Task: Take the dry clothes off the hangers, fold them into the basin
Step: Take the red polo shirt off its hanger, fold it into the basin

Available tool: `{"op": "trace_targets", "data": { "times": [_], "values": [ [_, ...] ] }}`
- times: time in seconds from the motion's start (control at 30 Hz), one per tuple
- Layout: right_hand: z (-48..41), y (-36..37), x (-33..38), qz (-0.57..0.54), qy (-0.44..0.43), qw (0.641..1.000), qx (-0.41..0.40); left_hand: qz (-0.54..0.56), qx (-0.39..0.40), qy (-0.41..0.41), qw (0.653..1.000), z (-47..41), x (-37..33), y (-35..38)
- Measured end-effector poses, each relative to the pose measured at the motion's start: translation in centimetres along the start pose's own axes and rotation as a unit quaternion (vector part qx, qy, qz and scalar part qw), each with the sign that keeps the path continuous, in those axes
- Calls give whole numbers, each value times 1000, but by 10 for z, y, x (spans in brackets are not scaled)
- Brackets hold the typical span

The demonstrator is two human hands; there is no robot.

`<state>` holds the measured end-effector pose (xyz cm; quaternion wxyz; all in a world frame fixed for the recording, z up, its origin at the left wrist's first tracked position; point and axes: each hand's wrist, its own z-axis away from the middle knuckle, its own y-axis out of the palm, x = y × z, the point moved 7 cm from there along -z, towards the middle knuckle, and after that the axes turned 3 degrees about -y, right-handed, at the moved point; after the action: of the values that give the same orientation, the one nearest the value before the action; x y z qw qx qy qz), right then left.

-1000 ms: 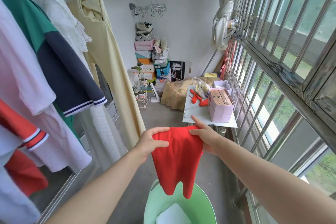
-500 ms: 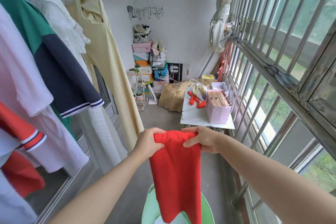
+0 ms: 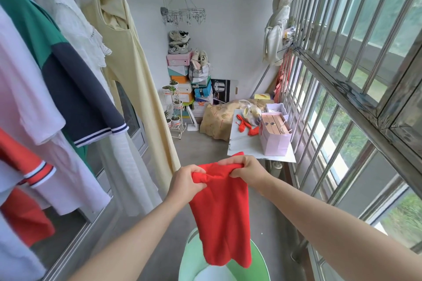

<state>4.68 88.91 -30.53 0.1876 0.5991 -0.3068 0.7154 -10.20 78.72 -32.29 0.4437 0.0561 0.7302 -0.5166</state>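
Here, in the head view, both hands hold a red garment (image 3: pixel 221 217) up by its top edge, out in front of the body. The left hand (image 3: pixel 185 182) has its fingers curled round one bunched corner. The right hand (image 3: pixel 246 169) pinches the other corner, with its fingers folded over the cloth. The two hands are near each other, and the edge between them sags and puckers.

The step in hand looks like folding, and to do it well the top edge should first be drawn taut and level so the layers line up. The lower half can then be brought up evenly and the flat packet lowered into the basin (image 3: pixel 259 264). Keeping both corners gripped until the fold is set should stop the cloth from slipping askew.

The garment is off its hanger. It hangs as a narrow, plain red panel, soft and limp, with its uneven lower hem dangling just over the pale green basin on the floor. Something white (image 3: pixel 212 276) lies in the basin, perhaps a folded piece, though only a sliver shows. To the left, other clothes hang on the rail, among them a green-and-navy shirt (image 3: pixel 68 75) and a long yellow dress (image 3: pixel 130 70).
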Motion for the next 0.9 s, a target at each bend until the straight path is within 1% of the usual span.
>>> {"op": "trace_targets", "data": {
  "times": [0.03, 0.13, 0.2, 0.27, 0.4, 0.43, 0.53, 0.6, 0.67, 0.77, 0.83, 0.9],
  "values": [
    [-1, 1, -1, -29, -3, 1000, 3, 4, -2, -2, 1000, 1, 0, 0],
    [-4, 2, -11, -136, 48, 990, 2, 15, -5, -3, 1000, 2, 1, -1],
    [-4, 1, -15, -171, 75, 982, -9, 22, -1, -1, 1000, 3, 0, 0],
    [-5, -2, -21, -163, 103, 981, -21, 25, 4, 1, 1000, 4, 0, 1],
    [-2, -6, -32, -83, 167, 982, -25, 21, 16, -7, 1000, 5, 5, 6],
    [0, -5, -32, -93, 171, 981, -22, 24, 18, -8, 1000, 6, 6, 7],
    [5, 1, -26, -225, 147, 963, -21, 43, 33, -10, 999, 6, 7, 10],
    [6, 2, -25, -278, 135, 951, -30, 69, 49, -12, 996, 6, 7, 10],
    [6, 3, -26, -294, 131, 946, -36, 94, 56, -17, 994, 6, 8, 7],
    [7, 6, -23, -318, 121, 940, -32, 105, 41, -22, 993, 5, 11, -2],
    [9, 8, -18, -320, 116, 940, -21, 82, 22, -14, 996, 5, 10, -7],
    [9, 12, -13, -315, 110, 943, -7, 16, -17, 2, 1000, 5, 9, -13]
  ]
}}
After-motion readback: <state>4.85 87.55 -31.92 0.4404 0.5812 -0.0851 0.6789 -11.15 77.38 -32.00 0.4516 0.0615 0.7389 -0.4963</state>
